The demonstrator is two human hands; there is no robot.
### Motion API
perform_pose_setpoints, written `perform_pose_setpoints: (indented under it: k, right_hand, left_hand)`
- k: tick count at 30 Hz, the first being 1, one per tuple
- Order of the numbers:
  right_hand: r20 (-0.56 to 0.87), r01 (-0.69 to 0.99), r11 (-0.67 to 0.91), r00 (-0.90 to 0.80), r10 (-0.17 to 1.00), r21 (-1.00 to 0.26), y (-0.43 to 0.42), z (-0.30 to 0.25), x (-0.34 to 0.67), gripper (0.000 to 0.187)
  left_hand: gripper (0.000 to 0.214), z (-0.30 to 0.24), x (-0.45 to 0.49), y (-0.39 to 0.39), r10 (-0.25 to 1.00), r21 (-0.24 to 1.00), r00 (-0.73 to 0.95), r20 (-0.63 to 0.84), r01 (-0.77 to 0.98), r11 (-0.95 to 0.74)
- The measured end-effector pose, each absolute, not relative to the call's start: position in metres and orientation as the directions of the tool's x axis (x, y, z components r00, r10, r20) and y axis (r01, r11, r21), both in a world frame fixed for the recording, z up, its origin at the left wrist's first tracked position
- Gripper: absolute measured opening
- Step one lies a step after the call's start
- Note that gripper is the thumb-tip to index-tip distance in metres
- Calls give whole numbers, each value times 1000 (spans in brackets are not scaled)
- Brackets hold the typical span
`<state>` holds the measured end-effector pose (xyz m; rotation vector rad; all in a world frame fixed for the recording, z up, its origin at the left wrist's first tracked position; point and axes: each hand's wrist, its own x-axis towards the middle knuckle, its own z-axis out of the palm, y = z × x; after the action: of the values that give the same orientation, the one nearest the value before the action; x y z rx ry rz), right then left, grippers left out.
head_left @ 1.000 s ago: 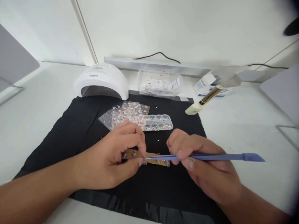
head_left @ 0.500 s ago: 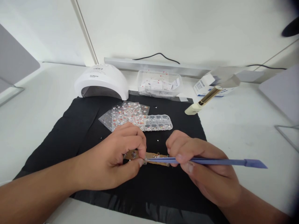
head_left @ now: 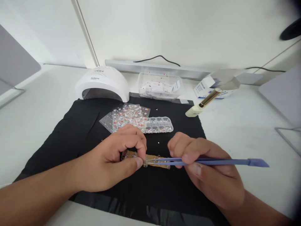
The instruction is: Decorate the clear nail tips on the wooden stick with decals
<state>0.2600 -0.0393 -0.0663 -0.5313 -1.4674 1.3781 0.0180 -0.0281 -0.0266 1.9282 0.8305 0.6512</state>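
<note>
My left hand [head_left: 122,153] is closed, thumb and forefinger pinched together over a brown strip [head_left: 155,161]. Small clear, shiny pieces sit along this strip, and one lies right at my fingertips; whether the pinch holds it, I cannot make out. Wrapped in my right hand [head_left: 202,163] is a pair of blue-purple tweezers [head_left: 223,162], lying level and pointing left. Their slim tips are slightly apart and reach the spot beside my left fingertips. Part of the strip is hidden behind my left hand.
Beyond my hands on the black mat [head_left: 70,125] lie sticker sheets [head_left: 129,114] and a clear compartment case [head_left: 162,124] of tiny gems. Behind stand a white nail lamp [head_left: 102,83], a clear tub [head_left: 160,86] of packets, a polish bottle [head_left: 203,102] and an open carton [head_left: 216,88].
The tweezers' arms have spread apart from nearly closed, their tips still beside my left fingertips. Both hands hold almost the same place; the view has shifted slightly.
</note>
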Motion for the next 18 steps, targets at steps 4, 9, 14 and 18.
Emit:
perform_pose_setpoints:
  k: [4, 9, 14, 18]
  right_hand:
    - [343, -278, 244, -399, 850, -929, -40, -65, 261, 14]
    - [350, -269, 261, -370, 860, -927, -40, -65, 261, 14]
    - [375, -289, 278, -368, 851, -916, -39, -64, 261, 18]
    - [375, -286, 281, -361, 854, -916, -39, -63, 260, 19]
  left_hand:
    - [14, -28, 17, -27, 765, 908, 634, 113, 247, -339]
    - [12, -32, 16, -26, 772, 926, 624, 121, 209, -314]
    - [13, -30, 17, -26, 776, 915, 619, 122, 234, -330]
    - [11, -28, 16, -26, 776, 908, 623, 103, 259, -329]
